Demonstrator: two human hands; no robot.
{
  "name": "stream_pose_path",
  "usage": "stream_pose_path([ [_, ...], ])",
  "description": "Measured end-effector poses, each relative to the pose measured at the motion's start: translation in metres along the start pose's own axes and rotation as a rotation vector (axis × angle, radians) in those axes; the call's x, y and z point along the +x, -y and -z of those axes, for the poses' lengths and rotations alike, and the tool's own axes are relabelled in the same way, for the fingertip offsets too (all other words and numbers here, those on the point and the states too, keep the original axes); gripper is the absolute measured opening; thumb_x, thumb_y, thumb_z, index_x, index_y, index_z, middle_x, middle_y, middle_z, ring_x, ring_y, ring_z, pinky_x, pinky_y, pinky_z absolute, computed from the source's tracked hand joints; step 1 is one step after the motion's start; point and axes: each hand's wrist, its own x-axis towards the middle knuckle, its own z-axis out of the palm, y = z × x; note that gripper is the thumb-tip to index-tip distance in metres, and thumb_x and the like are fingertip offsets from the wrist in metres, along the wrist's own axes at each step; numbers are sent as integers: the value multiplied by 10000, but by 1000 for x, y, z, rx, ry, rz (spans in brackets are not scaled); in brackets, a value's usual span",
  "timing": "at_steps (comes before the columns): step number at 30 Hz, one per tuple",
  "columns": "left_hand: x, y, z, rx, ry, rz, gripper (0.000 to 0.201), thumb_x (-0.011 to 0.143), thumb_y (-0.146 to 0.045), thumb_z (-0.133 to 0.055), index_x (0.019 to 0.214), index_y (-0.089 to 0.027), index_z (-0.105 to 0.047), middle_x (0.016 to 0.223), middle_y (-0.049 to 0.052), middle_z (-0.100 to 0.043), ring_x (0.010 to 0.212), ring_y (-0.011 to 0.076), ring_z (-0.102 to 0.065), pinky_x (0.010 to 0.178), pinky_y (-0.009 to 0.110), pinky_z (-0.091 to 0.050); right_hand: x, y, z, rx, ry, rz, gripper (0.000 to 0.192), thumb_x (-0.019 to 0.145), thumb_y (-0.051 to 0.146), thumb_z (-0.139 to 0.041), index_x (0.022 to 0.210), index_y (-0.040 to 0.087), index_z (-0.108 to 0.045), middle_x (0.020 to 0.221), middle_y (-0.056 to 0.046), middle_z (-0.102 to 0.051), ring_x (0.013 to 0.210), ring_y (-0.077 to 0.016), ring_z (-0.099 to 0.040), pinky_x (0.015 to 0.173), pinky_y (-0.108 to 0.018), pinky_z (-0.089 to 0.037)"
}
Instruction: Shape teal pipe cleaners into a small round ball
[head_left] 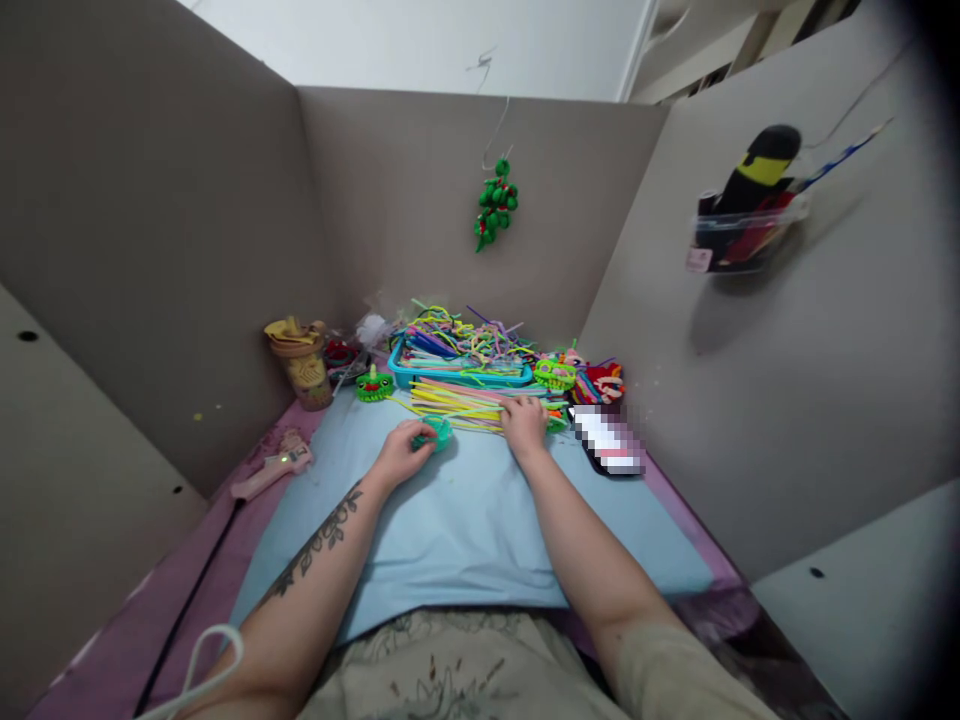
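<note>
My left hand (406, 452) is closed, its thumb and fingers pinching a teal piece of bent pipe cleaner (439, 433) just above the blue cloth. Farther right, my right hand (524, 424) lies over a row of loose pipe cleaners (457, 396) in yellow, pink and pale green. Its fingers are slightly apart and bent down onto the stems; the fingertips are partly hidden among them. Behind this row stands a blue tray (465, 378) heaped with many more coloured stems. A green pipe-cleaner figure (373, 385) with eyes and a red mouth sits left of the row.
A phone (609, 440) lies at the right, near a lime-green figure (555, 374) and a red bundle (600, 382). On the left are a cup (302, 365) and a pink glue gun (273, 471) with a black cord. Grey panels enclose the table; a green ornament (496, 205) hangs behind.
</note>
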Motion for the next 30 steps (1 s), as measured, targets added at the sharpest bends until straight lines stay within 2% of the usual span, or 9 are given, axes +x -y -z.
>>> stream_pose_path([
  [4,1,3,1,-26,14,15,248,661,-114,-513,878,-181,-613,925,58,-629,929,203,-555,876,359,-429,-2,-1,6,44,-36,-36,317,767,165,-485,1015,227,-673,1008,-95,-605,1002,-266,-422,850,-392,-293],
  [8,2,6,2,-34,27,8,464,561,-51,-463,987,-178,-596,1049,77,-599,1036,234,-520,957,409,-388,-6,1,10,52,-11,-12,403,728,97,-477,1063,235,-653,1025,-103,-596,1005,-281,-429,825,-382,-317],
  [13,2,6,1,-46,20,34,560,517,-29,-439,1043,-174,-566,1093,89,-579,1082,250,-503,980,442,-374,-6,4,12,93,-46,-24,439,680,37,-447,1025,203,-662,1017,-116,-588,986,-273,-449,826,-355,-346],
  [18,2,5,0,-48,37,-6,582,502,-22,-429,1048,-174,-560,1110,91,-577,1093,253,-499,981,457,-372,1,-13,21,170,-196,-81,385,708,68,-398,987,158,-648,1002,-115,-591,972,-253,-477,878,-343,-358],
  [23,4,5,-1,-13,33,-55,573,514,-27,-425,1048,-186,-559,1115,86,-574,1104,250,-486,1001,464,-345,18,-43,33,216,-385,-277,377,751,125,-361,1020,101,-624,1007,-163,-598,982,-267,-499,884,-380,-364],
  [24,4,5,-1,-1,33,-66,571,518,-29,-426,1050,-189,-557,1114,85,-574,1103,249,-485,1004,464,-341,24,-45,34,216,-353,-264,366,759,139,-365,1004,104,-635,990,-159,-608,962,-262,-510,872,-377,-373],
  [26,4,4,-1,19,30,-85,571,524,-30,-428,1056,-194,-552,1117,81,-573,1105,245,-482,1006,463,-338,38,-41,30,200,-191,-153,332,768,153,-386,939,137,-670,929,-123,-636,896,-236,-534,843,-350,-392],
  [28,3,4,-1,32,23,-101,579,525,-24,-427,1064,-199,-548,1135,80,-565,1115,242,-476,1009,457,-338,53,-28,22,129,-15,-14,286,770,163,-436,894,184,-692,922,-94,-652,876,-214,-539,828,-322,-395],
  [30,3,3,-1,44,24,-117,592,523,-17,-426,1073,-203,-545,1143,79,-560,1119,239,-474,1012,448,-338,67,-14,12,38,98,76,268,791,162,-449,882,204,-697,933,-90,-657,881,-209,-535,813,-315,-390],
])
